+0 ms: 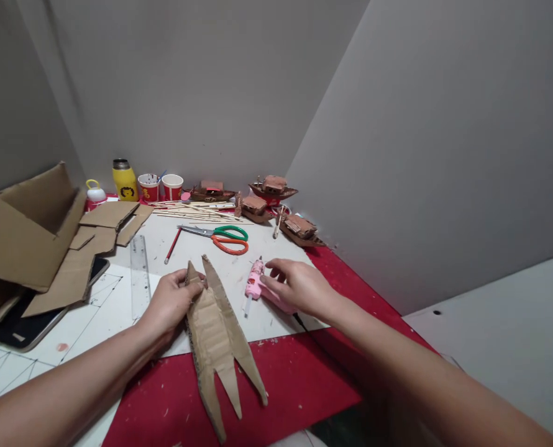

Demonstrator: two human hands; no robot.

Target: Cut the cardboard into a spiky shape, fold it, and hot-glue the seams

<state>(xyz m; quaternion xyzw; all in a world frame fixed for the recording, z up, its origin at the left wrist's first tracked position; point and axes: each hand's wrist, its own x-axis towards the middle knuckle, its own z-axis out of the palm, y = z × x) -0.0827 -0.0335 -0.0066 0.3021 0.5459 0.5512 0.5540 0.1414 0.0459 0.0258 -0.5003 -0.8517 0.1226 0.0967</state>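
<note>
Pinched near its upper end, a brown cardboard boat-shaped cutout (214, 332) with pointed tips is in my left hand (170, 303). Its lower end splits into several spikes that hang over the red tabletop. A pink hot glue gun (256, 274) lies on the white sheet to the right of the cutout, with a clear glue stick (247, 305) poking out of its back. My right hand (302, 287) is over the gun's handle, fingers apart and slightly curled; whether they touch it is hard to see.
Behind lie green-and-orange scissors (230, 239), a red pencil (173, 245) and thin wooden sticks (197, 212). Several small model boats (299, 228) stand at the back right. A clear ruler (140, 276), a cardboard box (20, 239), paper cups (172, 188) and a yellow bottle (125, 181) are leftward.
</note>
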